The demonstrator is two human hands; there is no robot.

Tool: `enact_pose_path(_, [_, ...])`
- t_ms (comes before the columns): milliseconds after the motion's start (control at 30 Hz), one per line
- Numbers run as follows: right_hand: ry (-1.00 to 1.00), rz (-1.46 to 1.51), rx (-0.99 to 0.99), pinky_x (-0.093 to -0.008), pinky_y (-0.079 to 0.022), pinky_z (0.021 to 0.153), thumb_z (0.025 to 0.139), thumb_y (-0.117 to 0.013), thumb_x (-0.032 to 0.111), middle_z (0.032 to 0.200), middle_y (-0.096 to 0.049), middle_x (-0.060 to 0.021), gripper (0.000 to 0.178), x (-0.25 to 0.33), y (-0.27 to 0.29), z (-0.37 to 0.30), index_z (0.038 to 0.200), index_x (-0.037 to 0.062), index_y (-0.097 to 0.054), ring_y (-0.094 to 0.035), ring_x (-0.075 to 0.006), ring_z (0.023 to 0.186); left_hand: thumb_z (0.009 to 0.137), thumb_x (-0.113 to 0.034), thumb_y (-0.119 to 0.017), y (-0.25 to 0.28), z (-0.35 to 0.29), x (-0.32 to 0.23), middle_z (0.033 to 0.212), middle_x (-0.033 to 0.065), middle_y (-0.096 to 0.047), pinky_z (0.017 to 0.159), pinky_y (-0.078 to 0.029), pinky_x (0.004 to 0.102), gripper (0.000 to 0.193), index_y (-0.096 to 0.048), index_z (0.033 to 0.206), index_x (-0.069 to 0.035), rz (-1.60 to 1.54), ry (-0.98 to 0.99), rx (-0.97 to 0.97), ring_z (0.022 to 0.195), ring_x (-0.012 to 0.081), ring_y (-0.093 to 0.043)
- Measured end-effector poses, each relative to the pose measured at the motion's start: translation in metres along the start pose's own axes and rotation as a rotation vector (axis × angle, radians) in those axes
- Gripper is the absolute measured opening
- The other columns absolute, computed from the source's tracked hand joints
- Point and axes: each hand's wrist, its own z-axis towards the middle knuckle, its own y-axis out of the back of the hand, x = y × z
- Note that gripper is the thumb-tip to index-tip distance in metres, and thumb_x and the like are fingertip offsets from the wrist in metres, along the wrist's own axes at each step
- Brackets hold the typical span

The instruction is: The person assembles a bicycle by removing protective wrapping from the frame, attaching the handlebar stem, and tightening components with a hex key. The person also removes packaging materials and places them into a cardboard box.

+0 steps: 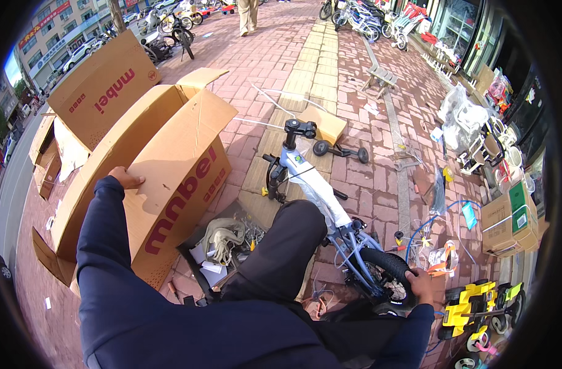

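My left hand is closed over the top edge of a large open cardboard box that stands to my left. A small light-blue bicycle stands in front of me, part of its frame in white wrapping. Its black stem points away from me, and no front wheel shows on it. My right hand is closed on the black tyre of the wheel nearest me. My knee hides part of the frame.
A dark tray of small parts and cloth lies beside my leg. Two black training wheels lie beyond the stem, near a cardboard piece. Rightward are a closed carton, yellow ride-on toys and a small bench. A person walks far ahead.
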Motion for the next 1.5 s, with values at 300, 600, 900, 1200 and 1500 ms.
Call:
enact_pose_path(300, [-0.041, -0.020, -0.015, -0.0421, -0.057, 0.091, 0.086, -0.077, 0.033, 0.104, -0.077, -0.0222, 0.043, -0.006, -0.005, 0.006, 0.111, -0.0013, -0.077, -0.075, -0.0344, 0.099, 0.098, -0.070, -0.057, 0.001, 0.065, 0.069, 0.106, 0.0302, -0.074, 0.094, -0.054, 0.0430, 0.082, -0.073, 0.116, 0.008, -0.281, 0.076, -0.143, 0.106, 0.0412, -0.072])
enact_pose_path(600, [-0.058, 0.037, -0.013, -0.0415, -0.057, 0.089, 0.084, -0.078, 0.029, 0.102, -0.078, -0.0208, 0.040, -0.010, -0.006, 0.011, 0.110, -0.0017, -0.077, -0.075, -0.0325, 0.095, 0.092, -0.038, -0.079, 0.086, -0.012, -0.073, 0.098, 0.0230, -0.078, 0.083, -0.058, 0.0425, 0.047, -0.075, 0.105, 0.008, -0.219, -0.214, -0.567, 0.091, 0.0330, -0.076])
enact_pose_path(900, [-0.029, 0.007, -0.085, -0.0456, -0.057, 0.088, 0.083, -0.081, 0.030, 0.101, -0.076, -0.0241, 0.045, 0.014, -0.003, 0.000, 0.112, -0.0027, -0.074, -0.074, -0.0381, 0.095, 0.089, -0.024, -0.082, -0.008, -0.162, -0.364, 0.097, 0.0206, -0.076, 0.080, -0.059, 0.0424, 0.037, -0.073, 0.112, 0.003, -0.494, -1.229, -0.045, 0.090, 0.0368, -0.075])
enact_pose_path(1200, [-0.003, -0.238, -0.073, -0.0495, -0.053, 0.098, 0.079, -0.085, 0.037, 0.116, -0.073, -0.0229, 0.059, 0.056, -0.006, -0.012, 0.125, 0.0029, -0.071, -0.068, -0.0419, 0.112, 0.084, -0.031, -0.083, -0.178, -0.231, -0.591, 0.114, 0.0217, -0.070, 0.093, -0.054, 0.0501, 0.051, -0.063, 0.121, -0.001, 0.085, -1.603, 0.344, 0.111, 0.0414, -0.067])
enact_pose_path(1500, [0.064, -0.183, -0.059, -0.0497, -0.052, 0.096, 0.081, -0.083, 0.030, 0.113, -0.073, -0.0208, 0.050, 0.079, -0.006, 0.007, 0.120, 0.0007, -0.070, -0.066, -0.0416, 0.112, 0.086, -0.030, -0.081, -0.215, -0.225, -0.651, 0.115, 0.0243, -0.071, 0.094, -0.053, 0.0497, 0.050, -0.064, 0.124, -0.002, 0.338, -1.633, 0.597, 0.112, 0.0439, -0.066])
